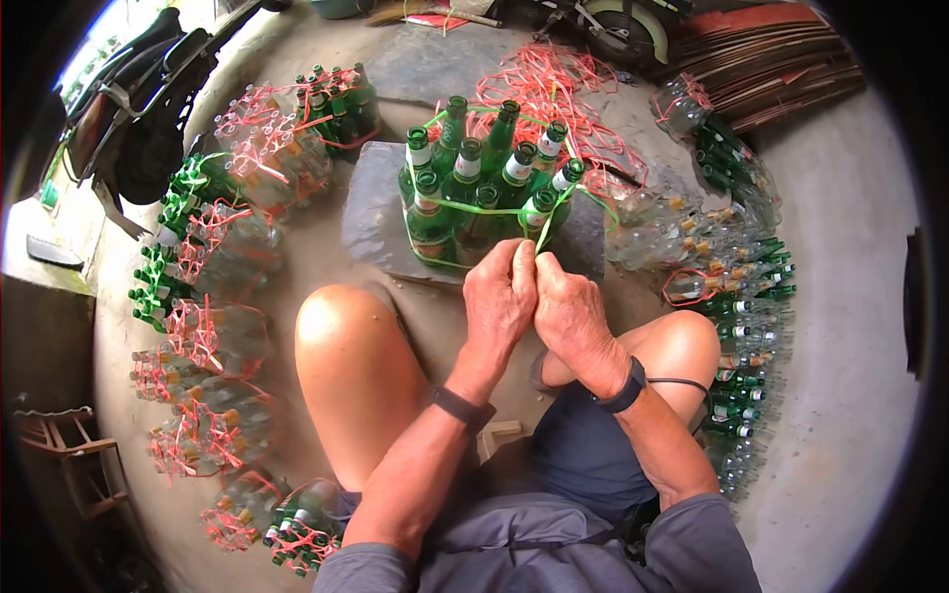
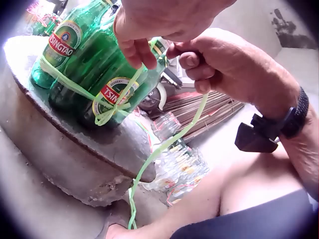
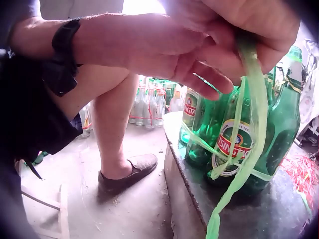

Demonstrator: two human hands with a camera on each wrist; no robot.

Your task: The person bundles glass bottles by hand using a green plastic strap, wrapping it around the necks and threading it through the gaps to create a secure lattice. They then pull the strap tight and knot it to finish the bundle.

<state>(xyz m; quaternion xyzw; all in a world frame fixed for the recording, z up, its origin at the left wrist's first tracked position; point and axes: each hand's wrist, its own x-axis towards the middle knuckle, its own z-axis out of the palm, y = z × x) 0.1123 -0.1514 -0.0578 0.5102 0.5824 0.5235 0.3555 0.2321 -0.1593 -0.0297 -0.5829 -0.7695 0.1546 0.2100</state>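
Several green bottles (image 1: 484,188) stand upright in a group on a grey stone slab (image 1: 371,222). Green plastic strap (image 3: 256,134) runs round the bottles low down and near their necks, with a knot or loop by a label in the left wrist view. At the near side of the bottles, the left hand (image 1: 501,296) and right hand (image 1: 571,306) meet, fingertips together, both pinching the strap. From the right hand (image 2: 239,64) a loose length of strap (image 2: 172,142) hangs down past the slab's edge. The exact finger hold is partly hidden.
Tied bundles of clear and green bottles (image 1: 213,336) line the floor at left; more bottles (image 1: 736,326) lie at right. Tangled red strap (image 1: 554,89) lies behind the slab. A motorcycle (image 1: 138,109) stands at far left, a small wooden stool (image 1: 84,450) below it.
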